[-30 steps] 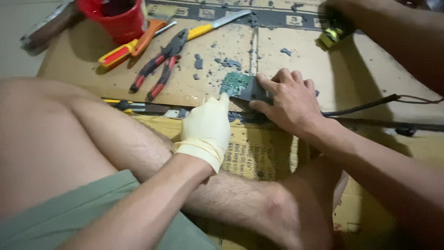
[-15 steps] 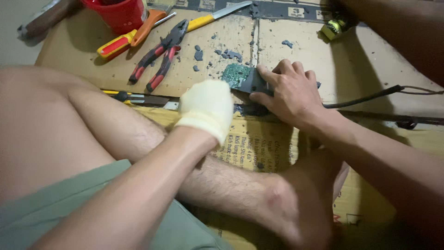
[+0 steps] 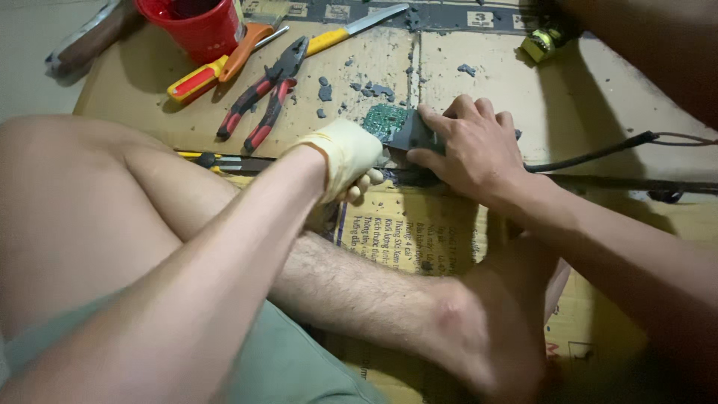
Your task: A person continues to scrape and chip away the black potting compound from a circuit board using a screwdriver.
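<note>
1. Right hand (image 3: 475, 146) is bare, fingers curled over a dark block (image 3: 416, 137) with a green circuit board (image 3: 385, 121) sticking out at its 10 o'clock, pressing it onto the cardboard (image 3: 598, 112).
2. Left hand (image 3: 345, 158), wrapped in a yellowish glove, sits at the block's 8 o'clock, fingertips curled under; can't tell if it's pinching anything.
3. Red-handled pliers (image 3: 263, 101) lie at 10 o'clock from the board, red cup (image 3: 196, 26) further out.
4. A black cable (image 3: 591, 155) runs off at 3 o'clock.
</note>
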